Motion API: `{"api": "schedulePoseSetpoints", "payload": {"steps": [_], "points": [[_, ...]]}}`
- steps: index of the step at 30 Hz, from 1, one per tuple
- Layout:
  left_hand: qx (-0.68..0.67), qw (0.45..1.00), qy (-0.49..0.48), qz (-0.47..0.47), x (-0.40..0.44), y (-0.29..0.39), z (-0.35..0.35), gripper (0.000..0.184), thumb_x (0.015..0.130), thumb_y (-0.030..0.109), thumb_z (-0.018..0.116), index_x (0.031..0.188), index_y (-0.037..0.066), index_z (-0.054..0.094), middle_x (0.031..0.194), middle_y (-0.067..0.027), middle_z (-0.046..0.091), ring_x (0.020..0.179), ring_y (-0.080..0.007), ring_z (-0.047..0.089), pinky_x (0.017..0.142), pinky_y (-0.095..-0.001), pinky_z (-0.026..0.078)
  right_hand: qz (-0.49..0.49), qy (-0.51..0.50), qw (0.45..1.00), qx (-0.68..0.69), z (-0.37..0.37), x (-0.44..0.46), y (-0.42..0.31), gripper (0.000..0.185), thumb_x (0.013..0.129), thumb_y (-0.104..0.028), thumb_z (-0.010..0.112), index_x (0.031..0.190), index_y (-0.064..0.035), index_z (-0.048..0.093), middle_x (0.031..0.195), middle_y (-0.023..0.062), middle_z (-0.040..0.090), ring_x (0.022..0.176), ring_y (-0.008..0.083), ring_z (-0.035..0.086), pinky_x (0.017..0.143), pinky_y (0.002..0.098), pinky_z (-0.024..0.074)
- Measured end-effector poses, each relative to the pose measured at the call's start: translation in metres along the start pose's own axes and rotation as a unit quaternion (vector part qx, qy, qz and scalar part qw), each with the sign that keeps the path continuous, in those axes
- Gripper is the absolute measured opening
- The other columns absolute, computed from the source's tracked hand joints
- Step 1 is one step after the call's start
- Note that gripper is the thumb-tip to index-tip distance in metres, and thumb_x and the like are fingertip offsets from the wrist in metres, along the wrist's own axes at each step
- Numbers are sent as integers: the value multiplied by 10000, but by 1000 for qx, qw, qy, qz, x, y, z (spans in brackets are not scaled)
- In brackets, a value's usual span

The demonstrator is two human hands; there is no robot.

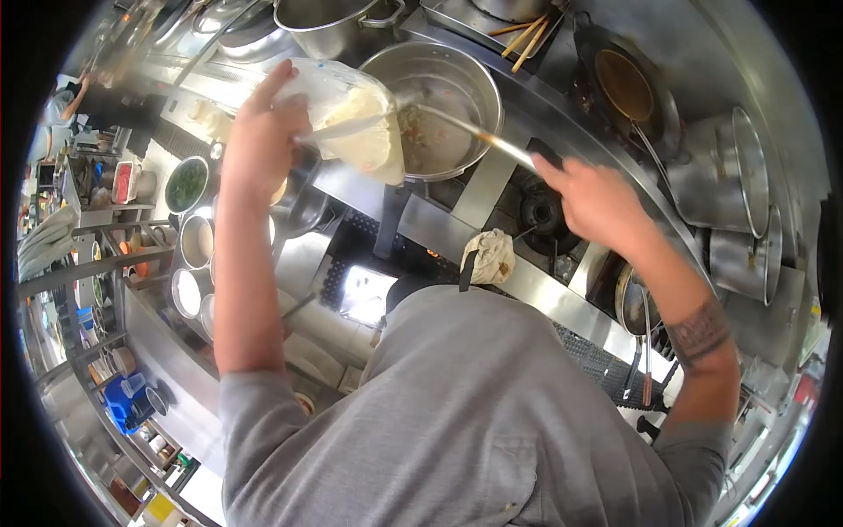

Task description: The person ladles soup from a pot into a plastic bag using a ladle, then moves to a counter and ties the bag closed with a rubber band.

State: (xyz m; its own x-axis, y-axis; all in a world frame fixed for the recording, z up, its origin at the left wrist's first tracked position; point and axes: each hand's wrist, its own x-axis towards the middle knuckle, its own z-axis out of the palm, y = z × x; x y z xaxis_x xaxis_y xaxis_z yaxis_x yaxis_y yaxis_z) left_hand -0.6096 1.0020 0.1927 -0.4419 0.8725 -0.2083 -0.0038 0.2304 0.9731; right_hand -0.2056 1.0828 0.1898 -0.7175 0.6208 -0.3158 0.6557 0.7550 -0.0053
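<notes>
My left hand [268,127] is closed on the upper edge of a clear plastic bag [356,119] with a pale, creamy mass inside. The bag hangs at the left rim of a large steel pot [493,83] that has bits of food at its bottom. In my right hand [588,198] is the dark handle of a long utensil [492,139], closed in my fingers. Its shaft reaches left over the pot; its far end is blurred near the bag, so I cannot make out its shape.
A bare burner [542,209] lies right of the pot, with a bundled cloth [488,256] at the stove's front edge. A wok [663,114] and steel pots [716,176] stand at right. Round containers [186,184] line the left. Another person [63,107] stands far left.
</notes>
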Motion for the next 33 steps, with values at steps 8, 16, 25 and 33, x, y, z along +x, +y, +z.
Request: {"api": "schedulePoseSetpoints", "payload": {"steps": [8,16,25,33], "points": [[40,999,5,15,-4,-3,-2,815,751,-114,508,1561,-51,441,1517,-162,513,1334,-291,544,944,-257,483,-31,-13,994,101,-18,41,43,734,789,8,599,1508,-138,566,929,192,689,863,374,679,834,437,562],[94,995,3,22,-6,4,-3,820,741,-120,494,1556,-33,460,1508,-163,541,1319,-297,581,971,-262,489,183,-241,825,478,-50,0,8,713,826,10,659,1526,-41,527,693,55,613,477,133,579,434,321,472],[79,995,12,53,-3,-6,-4,713,803,24,596,1511,-11,521,1008,-54,665,761,-93,539,652,-248,426,182,-241,481,823,24,13,1,438,912,-72,605,1329,57,559,843,55,601,527,77,572,406,253,454],[68,998,3,15,0,-2,-6,820,734,-87,548,1549,-50,462,1490,-137,544,1207,-236,606,811,-257,499,166,-127,501,840,11,-31,-6,659,929,-15,567,1552,79,376,853,104,591,494,87,559,364,248,467]]}}
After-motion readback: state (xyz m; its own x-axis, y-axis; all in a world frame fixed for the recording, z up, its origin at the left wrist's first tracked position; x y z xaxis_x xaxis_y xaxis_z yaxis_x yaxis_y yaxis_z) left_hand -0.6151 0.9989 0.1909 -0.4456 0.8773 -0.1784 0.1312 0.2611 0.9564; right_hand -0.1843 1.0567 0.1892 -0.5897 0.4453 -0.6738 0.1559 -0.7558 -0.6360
